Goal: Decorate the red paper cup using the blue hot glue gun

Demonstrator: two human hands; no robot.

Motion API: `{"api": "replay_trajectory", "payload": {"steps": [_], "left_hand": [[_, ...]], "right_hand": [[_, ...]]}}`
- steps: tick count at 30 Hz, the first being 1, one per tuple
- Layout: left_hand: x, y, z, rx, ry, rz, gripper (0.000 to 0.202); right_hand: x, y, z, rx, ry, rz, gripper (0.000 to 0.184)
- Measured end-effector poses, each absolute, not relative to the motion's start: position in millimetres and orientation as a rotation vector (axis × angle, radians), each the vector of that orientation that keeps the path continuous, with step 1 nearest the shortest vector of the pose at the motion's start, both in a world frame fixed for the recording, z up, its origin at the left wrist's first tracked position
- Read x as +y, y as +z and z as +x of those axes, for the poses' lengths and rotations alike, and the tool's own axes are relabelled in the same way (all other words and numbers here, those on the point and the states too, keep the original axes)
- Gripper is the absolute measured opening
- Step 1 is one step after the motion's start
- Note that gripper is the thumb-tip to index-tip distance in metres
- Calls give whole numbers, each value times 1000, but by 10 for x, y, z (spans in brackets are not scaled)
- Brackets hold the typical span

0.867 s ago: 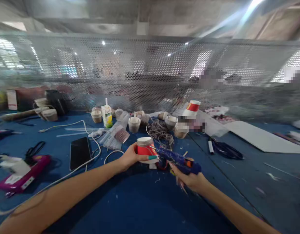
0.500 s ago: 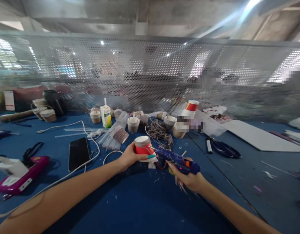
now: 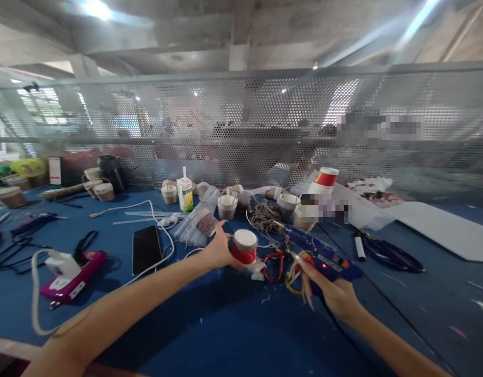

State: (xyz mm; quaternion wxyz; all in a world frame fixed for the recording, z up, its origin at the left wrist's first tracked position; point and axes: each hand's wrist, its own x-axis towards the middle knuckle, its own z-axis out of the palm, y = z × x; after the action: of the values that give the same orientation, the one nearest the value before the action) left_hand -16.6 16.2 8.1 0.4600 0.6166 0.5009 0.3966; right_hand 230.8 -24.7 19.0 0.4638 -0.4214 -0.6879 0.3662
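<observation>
My left hand [image 3: 220, 251] is curled at the left side of a red and white paper cup [image 3: 244, 248], thumb along its lower edge and index finger raised beside it. The cup stands upright with its pale round end up. My right hand [image 3: 336, 293] grips a blue glue gun [image 3: 320, 251] with a small red light. The gun's nozzle points left, apart from the cup. Between the hands lies a red-handled tool [image 3: 273, 267], partly hidden, with a yellow loop by my right fingers. A crumpled whitish scrap [image 3: 258, 270] sits against the cup's base.
Behind are small pots [image 3: 227, 207], a tangle of grey-brown cord [image 3: 265, 215], a drink carton [image 3: 185, 195] and another red and white cup [image 3: 324, 180]. At left lie a phone [image 3: 146, 250] and a pink power strip [image 3: 78, 277] with a white cable; at right, dark-handled scissors [image 3: 394, 254] and a white board [image 3: 441, 228].
The glue gun has drawn back to the right, its nozzle away from the cup. My left hand's fingers have loosened and shifted around the cup. The view has turned slightly left.
</observation>
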Motion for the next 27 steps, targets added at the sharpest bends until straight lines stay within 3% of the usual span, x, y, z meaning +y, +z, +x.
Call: {"api": "replay_trajectory", "payload": {"steps": [2,5,7,9,11,19,22,27], "left_hand": [[136,410,-377,1333,773,1700,111],[180,847,-803,1538,519,2165,48],[306,996,-1090,1907,417,2276,23],[507,999,-1321,2335,279,2206,26],[742,886,-1478,2403,226,2157,30],[1306,301,-1885,2183,76,2148,37],[1357,148,-2037,2092,152,2129,45],[1395,-29,-2106,1934,383,2195,33]], "right_hand": [[-247,202,2298,-1630,921,-1041,35],[-262,218,2276,-1567,966,-1035,35],[-276,236,2261,-1555,975,-1026,36],[-285,253,2250,-1568,963,-1025,36],[-287,262,2243,-1579,961,-1031,37],[-289,258,2207,-1591,947,-1051,39],[-298,259,2201,-1642,944,-1062,41],[-274,258,2223,-1688,867,-1068,41]]}}
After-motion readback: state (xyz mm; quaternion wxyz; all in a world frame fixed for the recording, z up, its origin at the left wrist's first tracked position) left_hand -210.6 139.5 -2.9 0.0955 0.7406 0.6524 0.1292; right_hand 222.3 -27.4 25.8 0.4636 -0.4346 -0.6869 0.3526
